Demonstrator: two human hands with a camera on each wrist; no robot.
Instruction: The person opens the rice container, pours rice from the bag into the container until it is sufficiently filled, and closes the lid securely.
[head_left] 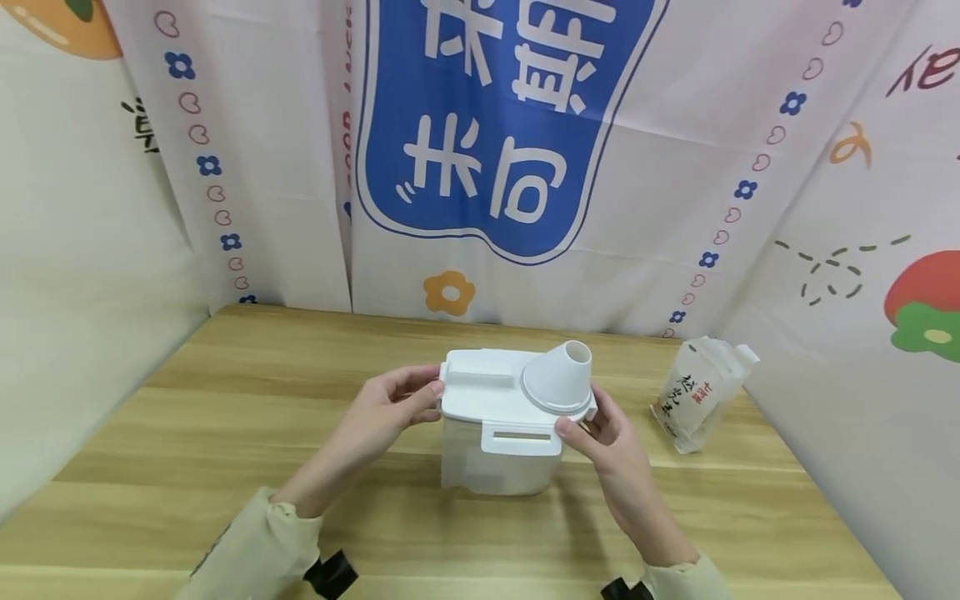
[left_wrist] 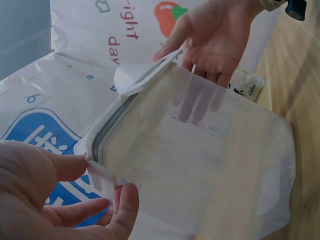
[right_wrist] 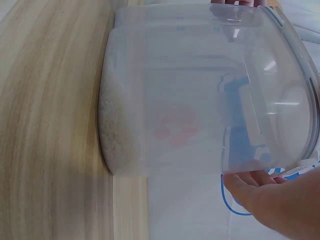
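Observation:
A translucent rice storage container (head_left: pixel 498 471) stands on the wooden table under a white lid (head_left: pixel 480 400). A cone-shaped white cap (head_left: pixel 566 382) rises from the lid's right part. Loose rice (right_wrist: pixel 116 125) lies at the container's bottom in the right wrist view. With thumb and fingers, my left hand (head_left: pixel 393 404) pinches the side latch (left_wrist: pixel 101 181) at the lid's left end. My right hand (head_left: pixel 618 446) holds the opposite end, thumb at the lid's corner and fingers against the side wall. Along the front hangs another white latch (head_left: pixel 521 450), standing out from the wall.
A partly crumpled clear bag (head_left: pixel 697 400) with printed lettering stands at the table's right. The wooden table (head_left: pixel 225 400) meets a printed cloth backdrop (head_left: pixel 637 208) behind and at the sides.

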